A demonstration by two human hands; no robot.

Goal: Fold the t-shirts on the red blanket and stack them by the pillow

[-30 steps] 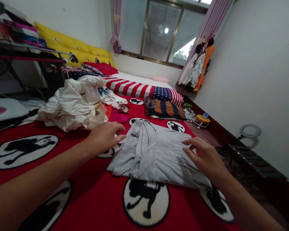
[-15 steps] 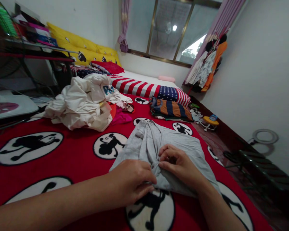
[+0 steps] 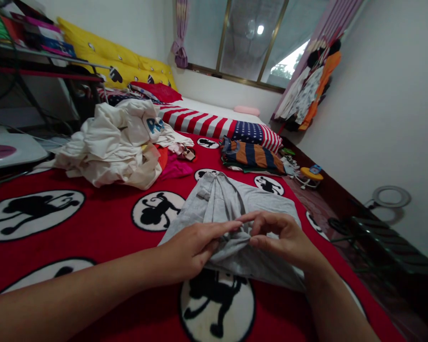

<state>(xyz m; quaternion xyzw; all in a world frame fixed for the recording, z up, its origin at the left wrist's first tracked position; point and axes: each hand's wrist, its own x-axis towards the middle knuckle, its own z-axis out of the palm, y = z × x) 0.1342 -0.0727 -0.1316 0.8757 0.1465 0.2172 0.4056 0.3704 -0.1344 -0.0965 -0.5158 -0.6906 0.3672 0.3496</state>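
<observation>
The grey garment (image 3: pixel 223 202) is lying flat on the red blanket (image 3: pixel 85 256), at 6 o'clock from the view centre, with its middle gathered into a twisted bunch. Both hands are working at this bunch. The left hand (image 3: pixel 192 249) is staying open, its fingers extended and resting on the cloth from the 9 o'clock side. The right hand (image 3: pixel 281 235) is curving over the bunch from the 3 o'clock side, its fingertips on the cloth; whether it is pinching the fabric cannot be determined. The two index fingertips are meeting just beside each other. Relative to the garment, the pile of white clothes (image 3: pixel 107 147) is sitting at 10 o'clock, the pink cloth (image 3: pixel 174 168) at 11 o'clock, the folded striped clothes (image 3: pixel 251 157) at 12 o'clock, and the small yellow stool (image 3: pixel 312 175) on the floor at 2 o'clock.
</observation>
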